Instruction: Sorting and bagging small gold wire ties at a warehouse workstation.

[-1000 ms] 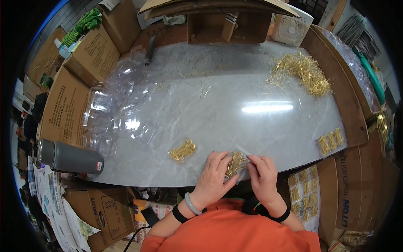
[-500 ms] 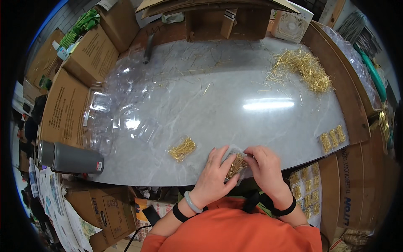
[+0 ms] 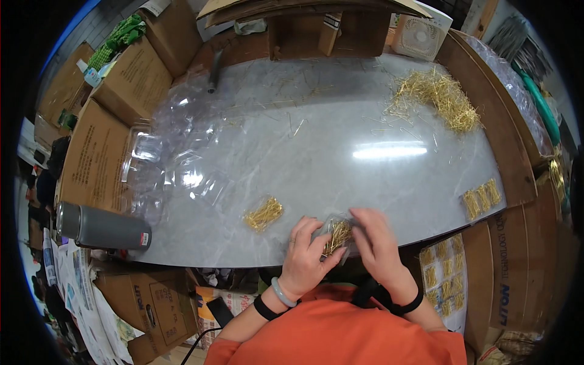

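Found near the middle of the near edge of the surface (image 3: 292,164): one clear pack of gold wire pieces (image 3: 337,236), positioned between the hands. Not determinable: whether resting flat or slightly raised. Noted at left hand (image 3: 305,248): fingers curled round the pack's left side, thumb along its near side, holding. Noted at right hand (image 3: 377,243): fingers and thumb parted beside the pack's right side, blurred; contact not determinable.

Judged light, with a thin, springy, rather slippery shell, liable to crease under hard pressure; contents likely stiff and prone to snagging. Best held by opposite side walls, kept level.

Observed just left of the hands: second filled pack (image 3: 264,213), likely to hamper leftward movement. Also recorded: clear empty trays (image 3: 191,176) along the left edge, grey bottle (image 3: 109,226) at the near left corner, heap of loose wire (image 3: 439,100) by the far right corner, three-bundle pack (image 3: 481,199) at the near right corner.
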Demonstrator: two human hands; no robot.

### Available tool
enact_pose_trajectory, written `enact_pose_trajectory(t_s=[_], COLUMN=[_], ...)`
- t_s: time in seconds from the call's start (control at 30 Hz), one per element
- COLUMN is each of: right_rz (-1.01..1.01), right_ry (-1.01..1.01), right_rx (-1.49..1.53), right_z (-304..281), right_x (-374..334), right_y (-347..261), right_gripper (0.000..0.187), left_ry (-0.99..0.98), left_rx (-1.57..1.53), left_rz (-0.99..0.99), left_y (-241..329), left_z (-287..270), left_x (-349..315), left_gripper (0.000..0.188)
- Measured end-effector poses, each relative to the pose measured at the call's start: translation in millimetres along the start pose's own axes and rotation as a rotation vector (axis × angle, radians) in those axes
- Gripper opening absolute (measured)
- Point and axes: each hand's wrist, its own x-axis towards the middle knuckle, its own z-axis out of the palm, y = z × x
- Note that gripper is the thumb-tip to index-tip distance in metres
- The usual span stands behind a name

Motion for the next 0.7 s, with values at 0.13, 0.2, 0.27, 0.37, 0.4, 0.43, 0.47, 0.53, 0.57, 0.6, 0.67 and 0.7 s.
enact_pose_trajectory(t_s=[0.13,0.2,0.27,0.37,0.4,0.43,0.47,0.53,0.57,0.6,0.67,0.7], right_rz=[0.095,0.185,0.164,-0.037,-0.111,-0.184,-0.166,-0.126,-0.140,-0.152,-0.164,-0.135], right_ry=[-0.008,-0.013,0.030,0.062,0.011,-0.040,-0.050,-0.065,-0.091,-0.113,-0.158,-0.161], right_rx=[-0.160,-0.091,-0.127,-0.280,-0.303,-0.325,-0.277,-0.188,-0.260,-0.338,-0.430,-0.373], right_z=[2.9,6.5,7.1,3.8,0.0,-2.8,-4.6,-8.0,-4.0,1.0,2.2,-1.7], right_x=[27.2,30.9,32.7,29.7,27.5,24.8,21.4,13.9,9.9,7.5,3.8,5.3], right_y=[-0.3,2.0,0.0,-7.1,-8.8,-8.8,-6.0,2.0,1.3,-0.7,-1.2,-3.8], right_gripper=[0.012,0.011,0.010,0.010,0.010,0.009,0.013,0.022,0.028,0.033,0.051,0.048], left_ry=[0.032,0.037,0.037,0.034,0.033,0.032,0.031,0.034,0.034,0.003,-0.043,-0.064], left_rx=[-0.031,-0.042,-0.053,-0.076,-0.078,-0.081,-0.083,-0.089,-0.093,-0.081,-0.067,-0.053], left_rz=[-0.004,-0.005,-0.001,-0.015,-0.010,-0.004,0.001,0.010,0.016,0.002,0.000,0.000], left_y=[2.1,1.7,1.1,1.3,0.9,0.3,-0.2,-0.4,-0.6,-1.5,-2.5,0.6], left_z=[1.9,1.7,0.6,0.4,0.3,0.2,-0.4,0.5,1.0,2.6,4.0,1.1], left_x=[1.6,1.8,2.3,-0.2,-0.9,-1.7,-2.8,-3.1,-3.4,-4.1,-4.7,0.6], left_gripper=[0.042,0.043,0.044,0.044,0.044,0.044,0.044,0.041,0.040,0.042,0.045,0.048])
